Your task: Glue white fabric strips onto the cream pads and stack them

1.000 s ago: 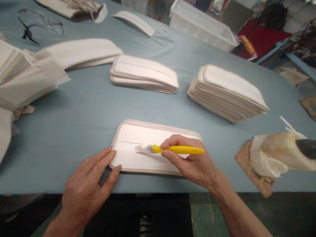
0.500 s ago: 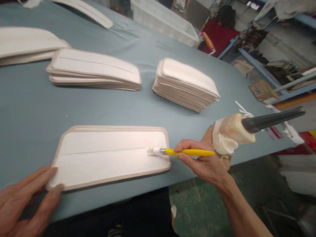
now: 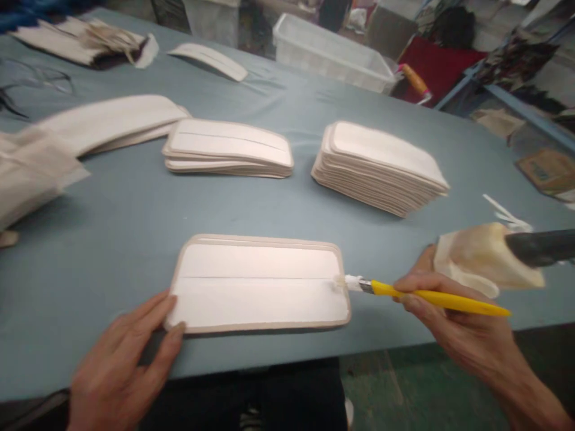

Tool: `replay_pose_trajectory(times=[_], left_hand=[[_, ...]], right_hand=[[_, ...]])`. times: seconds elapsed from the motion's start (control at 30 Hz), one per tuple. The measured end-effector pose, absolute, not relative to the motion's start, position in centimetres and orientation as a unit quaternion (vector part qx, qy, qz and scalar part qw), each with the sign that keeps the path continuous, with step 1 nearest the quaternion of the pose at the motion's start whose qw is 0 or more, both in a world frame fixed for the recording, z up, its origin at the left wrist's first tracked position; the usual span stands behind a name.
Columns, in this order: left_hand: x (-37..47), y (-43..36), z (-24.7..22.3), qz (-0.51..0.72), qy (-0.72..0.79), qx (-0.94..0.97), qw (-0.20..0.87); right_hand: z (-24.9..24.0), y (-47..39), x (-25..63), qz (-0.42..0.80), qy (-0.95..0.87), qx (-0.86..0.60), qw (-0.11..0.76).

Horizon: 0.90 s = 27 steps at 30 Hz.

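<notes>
A white panel with a beige rim and a dark lengthwise line (image 3: 260,299) lies on the blue-grey table (image 3: 251,206) in front of me. My left hand (image 3: 130,353) grips its lower left corner between thumb and fingers. In my right hand (image 3: 453,311) is a yellow-handled brush (image 3: 435,298), pinched near its metal collar. The brush's white-coated bristles touch the panel's right edge, at the end of the line. Beyond my right hand, a whitish container (image 3: 485,254) with a dark handle sticking out stands partly hidden, with white paste on its side.
Behind the panel are a low stack of panels (image 3: 229,146) and a taller stack (image 3: 377,170). Further pieces (image 3: 117,123) and a cloth-like bundle (image 3: 31,173) lie left. A clear plastic bin (image 3: 332,57) and an orange-handled tool (image 3: 415,81) are at the far edge.
The brush has moved right along the panel, from inside its surface to its right edge. The view has shifted left, showing more of the table's left side. My left hand still holds the corner.
</notes>
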<state>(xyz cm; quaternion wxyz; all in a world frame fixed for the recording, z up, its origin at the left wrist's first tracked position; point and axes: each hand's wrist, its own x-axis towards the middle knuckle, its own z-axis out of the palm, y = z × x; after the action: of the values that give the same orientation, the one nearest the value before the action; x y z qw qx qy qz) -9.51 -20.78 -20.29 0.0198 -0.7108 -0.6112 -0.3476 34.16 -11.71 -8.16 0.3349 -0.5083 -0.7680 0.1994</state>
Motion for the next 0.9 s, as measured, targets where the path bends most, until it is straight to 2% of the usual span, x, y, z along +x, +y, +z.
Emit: replay_pose_trajectory(times=[0.1,0.23,0.47,0.67,0.9], left_hand=[[-8.4,-20.4,-18.6,-0.321,-0.594,-0.735,0.060],[-8.3,-20.2,-18.4,-0.322,-0.593,-0.735,0.064],[-8.2,-20.4,-18.6,-0.325,-0.598,-0.731,0.056],[-8.3,-20.4,-18.4,-0.324,-0.602,-0.728,0.051],[-8.4,-20.4,-18.6,-0.322,-0.598,-0.731,0.060]], right_hand=[[-8.5,-10.7,30.0,0.214,-0.773,-0.470,0.368],[-9.8,-8.9,22.0,0.314,-0.774,-0.368,0.407],[-11.7,-6.7,13.2,0.388,-0.798,-0.240,0.395],[-12.0,-6.5,13.2,0.377,-0.816,-0.280,0.338],[-11.0,-6.7,18.4,0.356,-0.818,-0.314,0.325]])
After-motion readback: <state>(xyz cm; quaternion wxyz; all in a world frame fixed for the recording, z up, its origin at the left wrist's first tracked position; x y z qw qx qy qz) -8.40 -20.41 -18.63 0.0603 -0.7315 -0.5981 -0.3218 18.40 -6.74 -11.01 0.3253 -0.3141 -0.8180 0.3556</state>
